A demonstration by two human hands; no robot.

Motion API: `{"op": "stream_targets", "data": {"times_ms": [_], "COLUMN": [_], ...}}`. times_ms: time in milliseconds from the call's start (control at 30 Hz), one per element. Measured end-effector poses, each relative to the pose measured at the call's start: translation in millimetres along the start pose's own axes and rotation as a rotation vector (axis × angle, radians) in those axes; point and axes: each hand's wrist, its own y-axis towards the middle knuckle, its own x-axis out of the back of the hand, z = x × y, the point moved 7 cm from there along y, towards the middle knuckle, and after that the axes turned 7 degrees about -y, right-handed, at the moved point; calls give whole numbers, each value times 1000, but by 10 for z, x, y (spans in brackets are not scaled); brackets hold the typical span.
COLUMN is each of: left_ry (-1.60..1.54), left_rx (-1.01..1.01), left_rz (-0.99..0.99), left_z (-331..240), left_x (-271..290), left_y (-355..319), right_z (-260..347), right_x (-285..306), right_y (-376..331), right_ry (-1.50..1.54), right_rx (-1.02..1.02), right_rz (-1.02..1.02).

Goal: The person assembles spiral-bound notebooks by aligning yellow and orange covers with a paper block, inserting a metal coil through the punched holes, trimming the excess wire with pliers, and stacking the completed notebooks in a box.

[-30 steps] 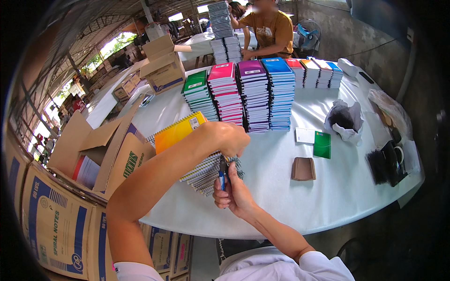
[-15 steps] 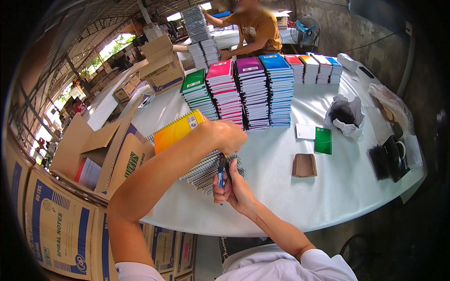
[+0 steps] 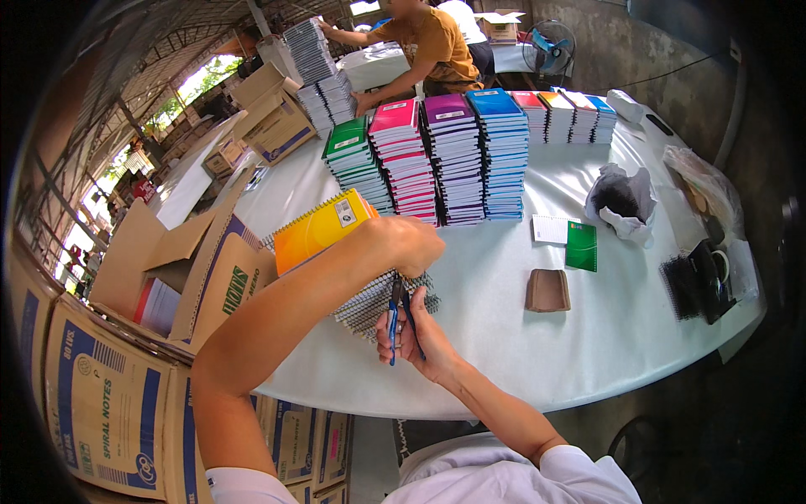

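My right hand (image 3: pixel 424 340) is wrapped round a pair of blue-handled pliers (image 3: pixel 392 328), their dark jaws pointing up at the spiral wire ends. Over a stack of spiral notebooks with a yellow cover (image 3: pixel 319 231) on top, my left arm reaches across. My left hand (image 3: pixel 411 245) is bent down just above the plier jaws, its fingers curled in. What those fingertips pinch, if anything, is hidden behind the hand. Below the left forearm, rows of spiral bindings (image 3: pixel 369 309) show along the near side of the stack.
Tall notebook stacks, green (image 3: pixel 357 168), pink (image 3: pixel 399 164), purple (image 3: pixel 453 164) and blue (image 3: pixel 499 160), stand beyond my hands. Right lie a brown tray (image 3: pixel 547 291), a green cover (image 3: pixel 581 245) and a paper-lined container (image 3: pixel 621 202). Cartons (image 3: pixel 109 395) line the left. A co-worker (image 3: pixel 432 50) handles notebooks opposite.
The plier handles have spread wider in my right hand. My left hand stays nearly in place. Across the table, the co-worker and the tall pile have shifted left.
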Motion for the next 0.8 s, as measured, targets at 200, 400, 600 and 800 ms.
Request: {"op": "stream_targets", "data": {"times_ms": [200, 400, 600, 800], "left_ry": [95, 68, 62, 91], "left_rx": [-17, -20, -5, -6], "left_rz": [-68, -31, -28, -69], "left_z": [-56, -55, -76, -141], "left_x": [32, 6, 12, -31], "left_y": [-39, -13, -26, -9], "right_z": [-111, -52, -125, -175], "right_x": [109, 30, 160, 62], "right_y": [20, -45, 49, -78], "right_ry": [149, -29, 127, -22], "right_rx": [-67, 16, -47, -67], "right_rz": [224, -45, 124, -3]}}
